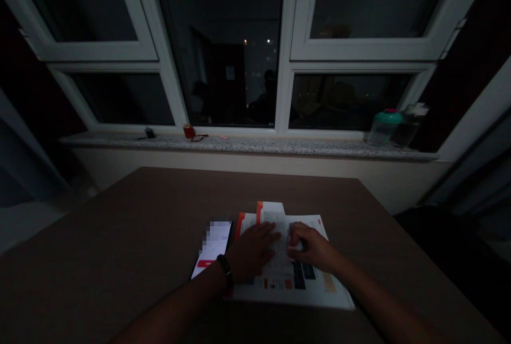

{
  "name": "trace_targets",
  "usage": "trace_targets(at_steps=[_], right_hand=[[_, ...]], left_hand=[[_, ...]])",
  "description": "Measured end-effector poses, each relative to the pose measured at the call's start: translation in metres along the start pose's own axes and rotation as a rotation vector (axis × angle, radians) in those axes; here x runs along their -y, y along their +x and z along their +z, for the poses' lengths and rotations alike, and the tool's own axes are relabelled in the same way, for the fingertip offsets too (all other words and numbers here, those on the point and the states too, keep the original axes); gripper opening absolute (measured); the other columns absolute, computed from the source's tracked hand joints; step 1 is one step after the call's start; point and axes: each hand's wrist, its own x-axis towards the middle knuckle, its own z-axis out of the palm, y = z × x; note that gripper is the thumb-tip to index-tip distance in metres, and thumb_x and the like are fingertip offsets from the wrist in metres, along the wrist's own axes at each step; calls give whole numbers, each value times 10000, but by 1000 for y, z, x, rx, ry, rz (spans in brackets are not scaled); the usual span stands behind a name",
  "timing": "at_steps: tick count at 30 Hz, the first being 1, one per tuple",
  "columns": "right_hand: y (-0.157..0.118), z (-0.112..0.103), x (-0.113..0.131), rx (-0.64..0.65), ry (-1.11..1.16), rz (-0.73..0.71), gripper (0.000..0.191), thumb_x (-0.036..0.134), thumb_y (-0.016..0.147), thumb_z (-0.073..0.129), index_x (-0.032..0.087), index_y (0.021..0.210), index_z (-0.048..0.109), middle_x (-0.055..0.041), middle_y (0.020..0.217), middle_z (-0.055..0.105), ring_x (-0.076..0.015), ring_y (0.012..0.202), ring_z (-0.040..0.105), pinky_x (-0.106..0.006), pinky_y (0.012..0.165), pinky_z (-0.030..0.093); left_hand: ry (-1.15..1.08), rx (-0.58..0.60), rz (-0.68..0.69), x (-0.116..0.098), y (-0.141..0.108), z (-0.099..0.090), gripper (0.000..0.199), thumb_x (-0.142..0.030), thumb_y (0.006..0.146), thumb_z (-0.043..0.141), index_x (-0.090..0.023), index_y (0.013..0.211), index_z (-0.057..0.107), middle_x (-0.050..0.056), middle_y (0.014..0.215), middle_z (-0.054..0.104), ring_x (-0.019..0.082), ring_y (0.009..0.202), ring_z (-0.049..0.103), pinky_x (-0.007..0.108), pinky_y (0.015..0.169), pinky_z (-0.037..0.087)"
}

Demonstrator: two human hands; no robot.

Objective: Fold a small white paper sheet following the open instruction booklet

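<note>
Head view has the book (319,299) lying on the table (120,227), with both hands over it. A narrow page (282,261) covers the middle of the book, its long axis running away from the person and its far end poking out past the book's far edge. From here I can't make out whether it is loose or bound in. The left hand (250,248) reaches over the book's left half, fingers spread and laid across that page. Over the book's right half comes the right hand (315,245), thumb and forefinger drawn close together at the page's right edge; it's too dim to tell whether they have hold of paper. So the page lies just left of the right fingers and beneath the left ones, its right edge nearer the right hand. Just left of the book is a phone (215,252), screen lit.
</note>
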Motion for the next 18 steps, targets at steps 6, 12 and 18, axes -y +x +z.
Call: trace_targets(at_steps=[6, 12, 18], right_hand=[[-1, 1, 3, 21, 15, -1, 239, 67, 706, 713, 214, 708, 524, 7, 854, 586, -181, 857, 562, -288, 764, 421], [0, 2, 1, -37, 14, 31, 258, 55, 713, 696, 211, 690, 491, 3, 821, 574, -186, 832, 552, -294, 743, 408], [-4, -2, 3, 112, 71, -44, 243, 77, 680, 752, 203, 665, 544, 13, 805, 567, -167, 773, 548, -279, 702, 406]], left_hand=[[-75, 42, -15, 7, 1, -6, 512, -212, 913, 579, -277, 1409, 471, 48, 1540, 375, 266, 1409, 342, 479, 1143, 311], [-175, 135, 5, 14, 3, -17, 566, -238, 867, 637, -270, 1412, 486, 53, 1556, 344, 271, 1430, 307, 452, 1172, 260], [-186, 163, 1, 15, 3, -19, 637, -349, 848, 716, -286, 1431, 466, 63, 1566, 319, 299, 1433, 296, 465, 1166, 263]])
